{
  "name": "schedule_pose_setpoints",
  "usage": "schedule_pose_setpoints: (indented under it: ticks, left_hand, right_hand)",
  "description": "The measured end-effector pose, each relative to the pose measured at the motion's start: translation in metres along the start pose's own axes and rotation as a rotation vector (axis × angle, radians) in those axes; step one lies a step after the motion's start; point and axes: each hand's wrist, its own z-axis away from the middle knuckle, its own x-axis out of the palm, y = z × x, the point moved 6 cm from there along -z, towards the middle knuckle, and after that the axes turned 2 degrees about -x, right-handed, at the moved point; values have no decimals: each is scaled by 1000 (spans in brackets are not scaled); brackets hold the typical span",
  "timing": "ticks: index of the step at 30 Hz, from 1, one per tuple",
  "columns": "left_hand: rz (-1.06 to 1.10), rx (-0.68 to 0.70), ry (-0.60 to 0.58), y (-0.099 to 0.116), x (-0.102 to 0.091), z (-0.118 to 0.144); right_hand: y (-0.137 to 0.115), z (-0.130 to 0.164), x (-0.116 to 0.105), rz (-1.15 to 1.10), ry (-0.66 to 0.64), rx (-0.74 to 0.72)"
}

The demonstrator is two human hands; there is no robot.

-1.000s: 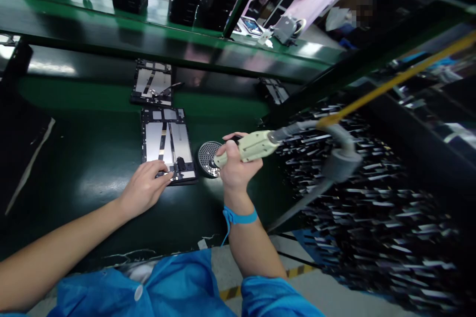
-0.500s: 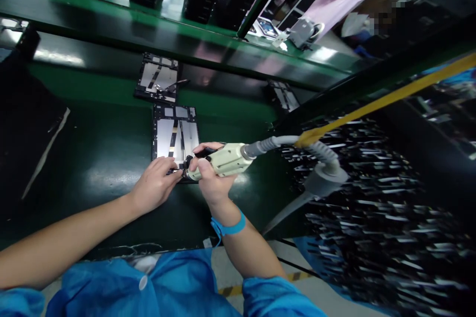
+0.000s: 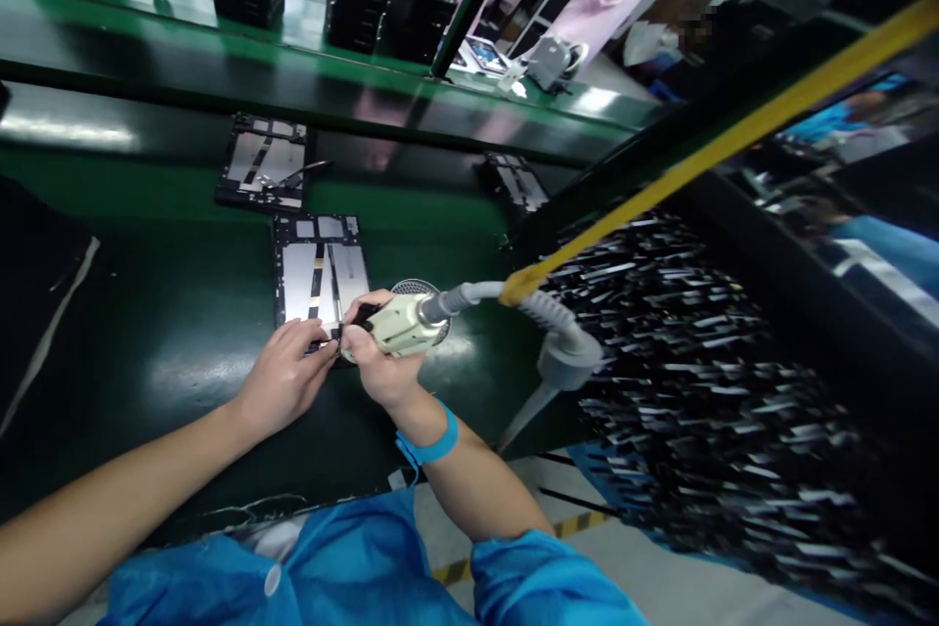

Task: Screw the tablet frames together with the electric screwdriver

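Note:
An opened tablet, its silvery inside facing up in a black frame, lies on the green bench. My right hand is wrapped round a pale green electric screwdriver, which points left at the tablet's lower edge. There my left hand rests, thumb and fingers drawn together beside the screwdriver's tip. Whatever lies between those fingertips is too small to make out. A blue strap circles my right wrist. Behind the screwdriver a round mesh-topped dish is partly hidden.
Another opened tablet lies further back with tweezers across it; a third is to the right. The screwdriver cable hangs from a yellow strap. At right are many dark parts. Black stacks line the back shelf.
The view has shifted, so the scene sits further left. The screwdriver has tilted slightly, and the mesh-topped dish behind it now shows. Both hands stay at the tablet's lower edge.

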Motion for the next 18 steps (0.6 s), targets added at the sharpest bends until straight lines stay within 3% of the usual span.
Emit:
schedule_pose_setpoints:
  ticks: [6,9,13,18]
  left_hand:
    - [16,23,-36,-2,1,1]
    - [28,43,-7,-2,1,1]
    - [59,45,19,-1,0,1]
    - [56,46,21,-1,-1,1]
  right_hand:
    - [-1,-4,-8,4,37,-3]
    - [-2,-13,-37,2,190,-34]
    - [-5,-28,-84,185,408,-126]
    - [8,-38,-111,289,490,-109]
